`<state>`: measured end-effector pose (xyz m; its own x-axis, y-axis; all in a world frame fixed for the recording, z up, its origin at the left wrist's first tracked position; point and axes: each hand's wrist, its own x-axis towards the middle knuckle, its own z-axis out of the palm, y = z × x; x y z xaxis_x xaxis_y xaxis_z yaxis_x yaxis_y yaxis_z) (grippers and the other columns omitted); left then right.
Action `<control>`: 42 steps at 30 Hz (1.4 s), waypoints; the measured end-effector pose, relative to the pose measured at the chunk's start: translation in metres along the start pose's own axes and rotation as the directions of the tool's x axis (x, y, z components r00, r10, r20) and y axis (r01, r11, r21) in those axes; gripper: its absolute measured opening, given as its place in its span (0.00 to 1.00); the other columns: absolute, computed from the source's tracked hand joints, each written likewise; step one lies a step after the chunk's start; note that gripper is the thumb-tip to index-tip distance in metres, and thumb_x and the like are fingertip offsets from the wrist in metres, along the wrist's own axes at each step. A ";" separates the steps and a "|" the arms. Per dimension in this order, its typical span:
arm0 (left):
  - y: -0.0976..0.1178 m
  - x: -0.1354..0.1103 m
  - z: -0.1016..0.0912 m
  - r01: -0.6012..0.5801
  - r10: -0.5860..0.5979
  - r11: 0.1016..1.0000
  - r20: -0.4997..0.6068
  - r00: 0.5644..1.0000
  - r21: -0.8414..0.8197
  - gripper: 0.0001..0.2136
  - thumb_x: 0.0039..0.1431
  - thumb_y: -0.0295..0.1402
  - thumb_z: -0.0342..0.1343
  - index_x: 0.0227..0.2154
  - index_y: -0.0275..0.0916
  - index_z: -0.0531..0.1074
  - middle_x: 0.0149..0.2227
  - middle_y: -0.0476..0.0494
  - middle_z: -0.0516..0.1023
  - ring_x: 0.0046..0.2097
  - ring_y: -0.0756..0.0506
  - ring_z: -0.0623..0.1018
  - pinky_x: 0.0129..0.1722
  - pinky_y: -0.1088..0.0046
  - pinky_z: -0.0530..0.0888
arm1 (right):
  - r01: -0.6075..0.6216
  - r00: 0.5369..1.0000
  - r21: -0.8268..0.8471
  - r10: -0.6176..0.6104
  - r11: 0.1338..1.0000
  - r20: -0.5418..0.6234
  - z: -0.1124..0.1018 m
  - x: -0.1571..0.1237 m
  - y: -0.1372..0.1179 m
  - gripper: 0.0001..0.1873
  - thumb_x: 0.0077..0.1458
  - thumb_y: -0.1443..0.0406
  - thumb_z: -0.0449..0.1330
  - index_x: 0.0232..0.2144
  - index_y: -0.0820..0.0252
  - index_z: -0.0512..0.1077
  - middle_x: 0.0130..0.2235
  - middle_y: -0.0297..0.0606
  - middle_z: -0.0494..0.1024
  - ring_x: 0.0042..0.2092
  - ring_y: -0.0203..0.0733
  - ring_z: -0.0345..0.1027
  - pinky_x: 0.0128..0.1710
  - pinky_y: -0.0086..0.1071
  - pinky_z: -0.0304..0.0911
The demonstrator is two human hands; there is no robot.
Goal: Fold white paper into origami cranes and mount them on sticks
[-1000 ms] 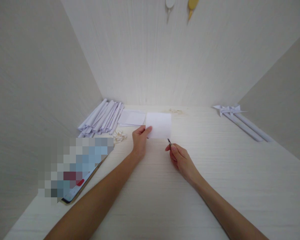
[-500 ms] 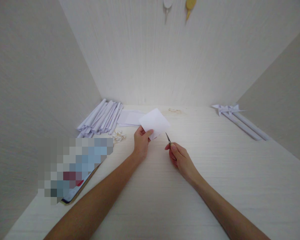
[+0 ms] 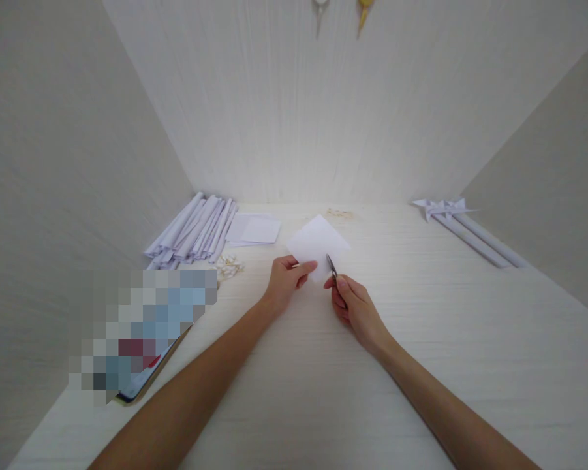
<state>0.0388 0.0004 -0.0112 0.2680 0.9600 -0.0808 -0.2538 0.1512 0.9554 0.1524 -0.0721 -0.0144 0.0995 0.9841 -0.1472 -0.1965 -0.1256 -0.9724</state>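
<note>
My left hand [image 3: 286, 281] pinches the near corner of a small white square of paper [image 3: 317, 243], held corner-up like a diamond over the pale wooden desk [image 3: 294, 391]. My right hand [image 3: 353, 307] is closed around small metal scissors [image 3: 331, 266]. Their blades poke up just right of the left thumb, at the paper's lower edge. Whether the blades touch the paper I cannot tell.
Several rolled white paper tubes [image 3: 190, 230] lie at the back left, beside flat white squares [image 3: 255, 230] and a small heap of pale bits [image 3: 228, 266]. Two paper pinwheels on sticks [image 3: 464, 225] lie at the back right. A blurred flat device [image 3: 141, 329] rests at left.
The left hand has turned the paper from lying square-on to standing on a corner and brought it rightwards. The right hand has moved the scissors in towards the paper's lower edge.
</note>
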 end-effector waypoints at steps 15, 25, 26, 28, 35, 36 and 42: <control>0.001 0.002 0.002 -0.043 0.039 0.998 -0.094 0.995 -0.040 0.10 0.40 0.32 0.59 0.27 0.31 0.71 0.24 0.44 0.76 0.23 0.48 0.76 0.20 0.78 0.70 | 0.000 1.000 0.001 0.000 1.000 0.006 0.000 0.001 -0.002 0.19 0.45 0.50 0.54 0.25 0.60 0.61 0.15 0.21 0.52 0.14 0.25 0.41 0.12 0.24 0.34; 0.000 0.000 0.004 -0.066 0.066 0.998 -0.057 0.996 -0.001 0.11 0.38 0.31 0.60 0.27 0.33 0.72 0.25 0.47 0.76 0.25 0.49 0.75 0.20 0.76 0.72 | 0.000 0.996 -0.102 0.010 0.995 0.094 -0.002 0.001 -0.002 0.19 0.48 0.50 0.51 0.26 0.61 0.63 0.15 0.22 0.52 0.15 0.26 0.41 0.13 0.24 0.35; -0.001 0.000 0.004 -0.063 0.063 0.998 -0.051 0.997 -0.007 0.10 0.38 0.31 0.60 0.27 0.33 0.72 0.25 0.47 0.76 0.25 0.49 0.75 0.20 0.77 0.72 | 0.000 0.996 -0.107 0.010 0.994 0.090 -0.002 0.000 -0.002 0.19 0.48 0.50 0.51 0.25 0.61 0.63 0.15 0.22 0.52 0.15 0.26 0.41 0.13 0.24 0.35; -0.001 0.000 0.004 -0.061 0.060 0.998 -0.047 0.997 -0.013 0.10 0.38 0.31 0.60 0.27 0.32 0.72 0.24 0.47 0.76 0.24 0.49 0.75 0.20 0.76 0.72 | -0.007 0.996 -0.115 0.018 0.993 0.088 -0.001 0.000 -0.003 0.18 0.48 0.50 0.51 0.25 0.61 0.62 0.15 0.22 0.51 0.15 0.26 0.41 0.13 0.24 0.36; 0.000 -0.001 0.004 -0.058 0.058 0.998 -0.035 0.998 -0.013 0.09 0.40 0.30 0.59 0.27 0.32 0.72 0.23 0.45 0.76 0.24 0.48 0.76 0.21 0.76 0.72 | -0.002 0.996 -0.139 0.015 0.990 0.090 -0.002 0.000 -0.002 0.18 0.49 0.51 0.50 0.26 0.61 0.63 0.15 0.22 0.51 0.15 0.26 0.41 0.13 0.24 0.36; 0.000 -0.001 0.004 -0.060 0.060 0.998 -0.035 0.998 -0.014 0.09 0.40 0.30 0.58 0.26 0.32 0.71 0.23 0.45 0.76 0.25 0.47 0.76 0.21 0.76 0.72 | 0.002 0.996 -0.145 0.011 0.989 0.091 -0.002 0.000 -0.002 0.18 0.49 0.51 0.50 0.26 0.61 0.63 0.16 0.22 0.51 0.15 0.26 0.41 0.13 0.24 0.36; 0.000 0.001 0.005 -0.071 0.070 0.997 -0.041 0.997 -0.027 0.09 0.39 0.30 0.58 0.27 0.33 0.70 0.23 0.47 0.76 0.24 0.47 0.77 0.20 0.76 0.72 | 0.011 0.996 -0.159 0.003 0.987 0.091 -0.002 0.001 -0.002 0.19 0.49 0.50 0.50 0.26 0.61 0.63 0.16 0.23 0.51 0.15 0.27 0.41 0.13 0.24 0.36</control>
<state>0.0432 0.0001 -0.0097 0.2110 0.9772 -0.0253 -0.2976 0.0888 0.9506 0.1546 -0.0713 -0.0125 0.0100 0.9910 -0.1335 -0.0383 -0.1330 -0.9904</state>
